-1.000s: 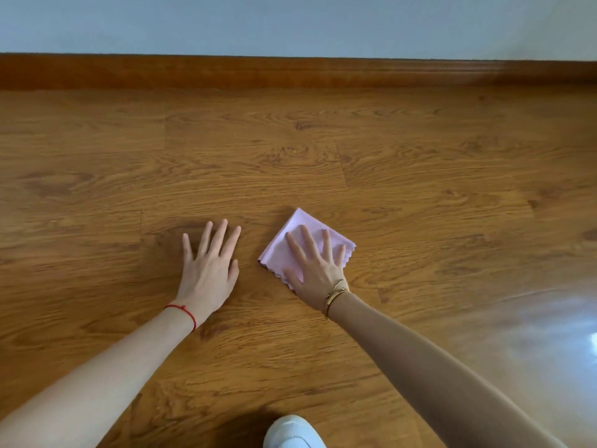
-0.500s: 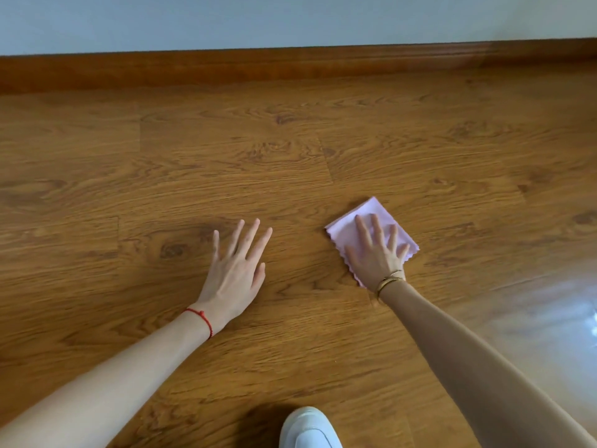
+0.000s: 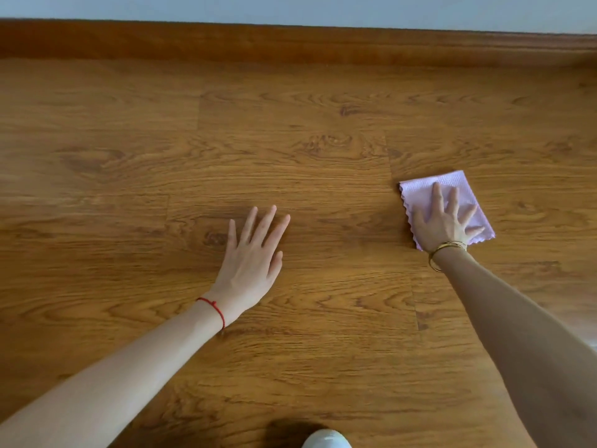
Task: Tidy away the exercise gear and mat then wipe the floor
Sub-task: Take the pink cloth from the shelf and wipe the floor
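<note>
A folded pink cloth (image 3: pixel 420 188) with a scalloped edge lies on the wooden floor (image 3: pixel 290 150) at the right. My right hand (image 3: pixel 443 223) presses flat on top of it with fingers spread, a gold bangle at the wrist. My left hand (image 3: pixel 252 263) rests flat on the bare floor in the middle, fingers apart and holding nothing, with a red string around the wrist. No exercise gear or mat is in view.
A brown skirting board (image 3: pixel 290 43) runs along the far edge of the floor under a pale wall (image 3: pixel 290 8). The toe of a white shoe (image 3: pixel 326 440) shows at the bottom edge. A glossy reflection lies at the far right.
My right hand has slid the pink cloth across the floor to the right, away from my left hand. The left hand has stayed flat in about the same spot.
</note>
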Demonstrator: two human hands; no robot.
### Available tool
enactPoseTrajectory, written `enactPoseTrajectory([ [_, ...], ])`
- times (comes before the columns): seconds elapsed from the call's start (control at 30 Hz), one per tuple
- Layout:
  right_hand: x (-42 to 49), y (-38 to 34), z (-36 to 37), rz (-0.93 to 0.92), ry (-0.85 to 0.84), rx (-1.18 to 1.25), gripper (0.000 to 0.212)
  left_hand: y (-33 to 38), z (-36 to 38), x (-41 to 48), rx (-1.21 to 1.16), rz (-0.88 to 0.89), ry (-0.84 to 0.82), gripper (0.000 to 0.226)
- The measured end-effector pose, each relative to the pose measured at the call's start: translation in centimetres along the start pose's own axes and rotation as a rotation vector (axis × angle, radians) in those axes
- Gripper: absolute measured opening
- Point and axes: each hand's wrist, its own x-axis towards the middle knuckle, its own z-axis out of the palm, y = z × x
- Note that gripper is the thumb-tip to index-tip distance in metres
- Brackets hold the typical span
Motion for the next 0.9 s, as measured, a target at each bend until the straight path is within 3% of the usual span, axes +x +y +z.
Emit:
enactPoseTrajectory([
  [0.17, -0.5, -5.2, 0.8, -0.101, 0.002, -0.025, 0.066, -2.5, -0.5, -1.5, 0.021, -0.067, -0.018, 0.063],
  [0.5, -5.8, -18.6, 3.9, -0.510, -0.052, -0.109, 0.066, -8.5, -2.6, -4.2, -0.014, -0.232, 0.022, 0.064],
  [0.9, -10.6, -31.2, 7.4, -0.753, -0.041, -0.177, 0.066, -16.7, -4.1, -10.3, -0.072, -0.447, 0.074, 0.064],
])
